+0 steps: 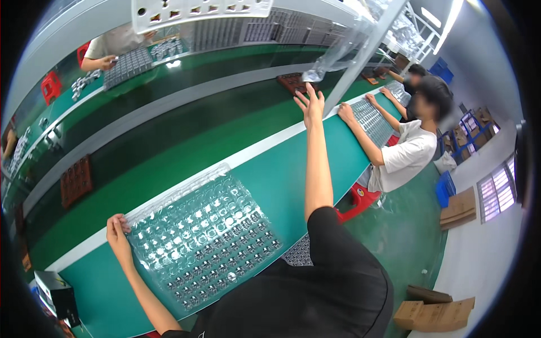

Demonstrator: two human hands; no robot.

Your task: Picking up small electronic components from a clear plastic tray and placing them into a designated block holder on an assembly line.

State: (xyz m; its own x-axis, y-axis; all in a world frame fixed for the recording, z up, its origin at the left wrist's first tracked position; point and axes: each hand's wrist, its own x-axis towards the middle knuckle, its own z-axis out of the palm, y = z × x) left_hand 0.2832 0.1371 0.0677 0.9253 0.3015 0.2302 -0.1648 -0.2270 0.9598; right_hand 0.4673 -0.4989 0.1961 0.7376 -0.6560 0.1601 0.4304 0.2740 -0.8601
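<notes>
On the green workbench lies a clear plastic tray point(191, 219) with rows of round pockets. Its nearer rows hold small dark and silvery parts point(214, 270); the farther pockets look bare and shiny. My left hand point(118, 228) is at the tray's left corner, its fingers bent in around the edge. Raised over the far edge of the bench, my right hand point(311, 106) has its fingers spread and holds nothing. Just above its fingertips hangs the end of a clear plastic wrap point(315, 74); whether they touch, I cannot tell.
Beyond the bench runs a green conveyor belt point(197, 127) with brown trays point(76, 180). A power strip point(203, 14) and a slanted metal post point(366, 59) stand overhead. A dark box point(56, 296) sits at lower left. A co-worker point(408, 141) works at another clear tray point(369, 121) on the right.
</notes>
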